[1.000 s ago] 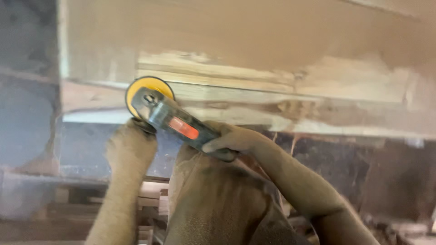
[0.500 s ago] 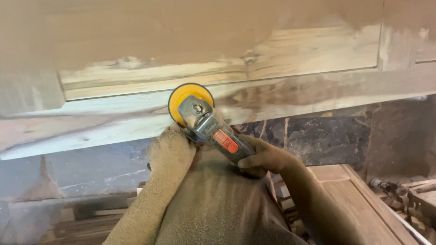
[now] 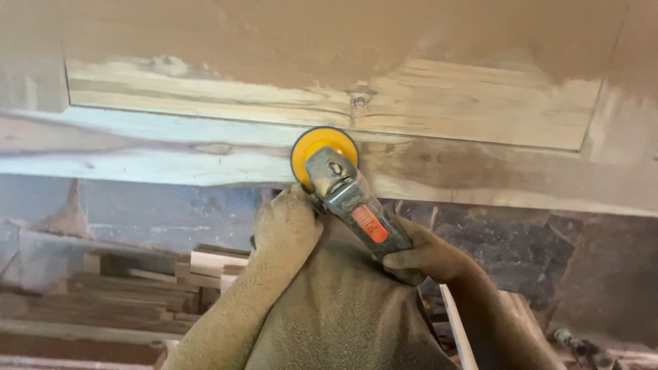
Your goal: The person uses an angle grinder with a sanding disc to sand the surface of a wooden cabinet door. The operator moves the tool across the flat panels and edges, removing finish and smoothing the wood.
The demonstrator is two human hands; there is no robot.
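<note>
An angle grinder with a yellow sanding disc presses against the lower rail of a large wooden panel. My left hand, coated in sawdust, grips the grinder's side just below the disc. My right hand wraps the grey body behind its orange patch. The panel's upper part is covered with brown dust; the rail near the disc shows pale bare wood with a knot just above.
Stacked wooden boards lie on the floor at lower left. A wood plank edge runs along the lower right, with a small tool on the floor beyond. Dark stone flooring lies under the panel.
The grinder and both hands have slid rightward along the panel's lower rail, from its left end to under the knot. The view shifted with them.
</note>
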